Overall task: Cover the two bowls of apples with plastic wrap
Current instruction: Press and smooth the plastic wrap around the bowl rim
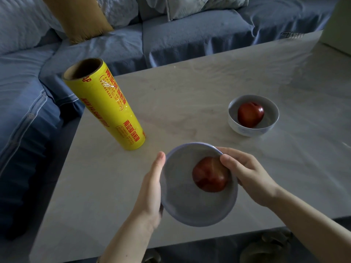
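Note:
A pale lilac bowl point(190, 205) with a red apple point(209, 174) is tilted toward me near the table's front edge. A hazy film seems stretched over its mouth. My left hand point(150, 192) holds its left wall, thumb along the rim, fingers hidden beneath. My right hand point(250, 177) grips the right rim, thumb on top above the apple. A second white bowl point(252, 131) with a red apple point(250, 114) stands uncovered farther right. A yellow roll of plastic wrap point(106, 107) stands upright at the left.
The pale marble-look table point(190, 88) stretches back and right. A blue sofa point(190, 38) wraps round its far and left sides, with a mustard cushion point(79, 18) on it. A pale box point(336, 35) sits at the far right corner.

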`<state>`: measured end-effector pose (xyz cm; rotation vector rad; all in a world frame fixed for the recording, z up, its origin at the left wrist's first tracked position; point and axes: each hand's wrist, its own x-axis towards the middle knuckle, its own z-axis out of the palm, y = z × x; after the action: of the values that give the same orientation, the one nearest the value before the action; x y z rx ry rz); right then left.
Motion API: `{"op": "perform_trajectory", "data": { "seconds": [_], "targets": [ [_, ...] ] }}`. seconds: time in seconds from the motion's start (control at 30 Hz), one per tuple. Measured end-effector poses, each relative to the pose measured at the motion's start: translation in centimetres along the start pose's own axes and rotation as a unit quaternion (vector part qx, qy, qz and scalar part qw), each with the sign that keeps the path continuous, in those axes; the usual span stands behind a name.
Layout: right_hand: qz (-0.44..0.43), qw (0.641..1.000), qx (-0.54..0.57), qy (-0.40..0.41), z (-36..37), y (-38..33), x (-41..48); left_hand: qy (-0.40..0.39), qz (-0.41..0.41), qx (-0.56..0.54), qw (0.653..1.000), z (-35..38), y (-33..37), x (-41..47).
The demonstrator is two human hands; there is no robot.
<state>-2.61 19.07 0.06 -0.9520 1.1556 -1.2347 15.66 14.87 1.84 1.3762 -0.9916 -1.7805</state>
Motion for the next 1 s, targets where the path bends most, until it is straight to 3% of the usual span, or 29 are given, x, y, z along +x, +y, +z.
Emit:
{"op": "perform_trajectory", "data": {
  "seconds": [0.17, 0.27, 0.37, 0.5, 0.7, 0.87, 1.0],
  "targets": [
    [0.004, 1.000, -0.024, 0.004, 0.3, -0.4, -0.8, -0.040, 0.050, 0.077, 0.995, -0.1, 0.6, 0.2],
    [-0.002, 0.998, -0.059, -0.018, 0.2, -1.2, -0.9, -0.025, 0.108, 0.133, 0.985, 0.2, 0.7, -0.1],
    [-0.016, 0.989, -0.126, -0.075, -0.3, -2.5, -1.1, 0.004, 0.153, 0.129, 0.980, 0.4, 0.4, -0.6],
    [-0.037, 0.966, -0.244, -0.076, -0.8, -4.9, -0.3, 0.007, 0.191, 0.165, 0.968, 0.4, -0.1, -0.9],
    [0.056, 0.890, -0.407, -0.200, -1.2, -7.1, 1.9, -0.009, 0.185, 0.173, 0.967, 0.3, -0.2, -0.6],
    [0.117, 0.859, -0.407, -0.289, -1.0, -7.2, 2.1, -0.056, 0.180, 0.216, 0.958, -0.4, -0.3, -0.4],
    [0.085, 0.854, -0.425, -0.286, -0.7, -6.4, 1.8, -0.082, 0.158, 0.224, 0.958, -0.7, -0.4, -0.7]
  ]
}}
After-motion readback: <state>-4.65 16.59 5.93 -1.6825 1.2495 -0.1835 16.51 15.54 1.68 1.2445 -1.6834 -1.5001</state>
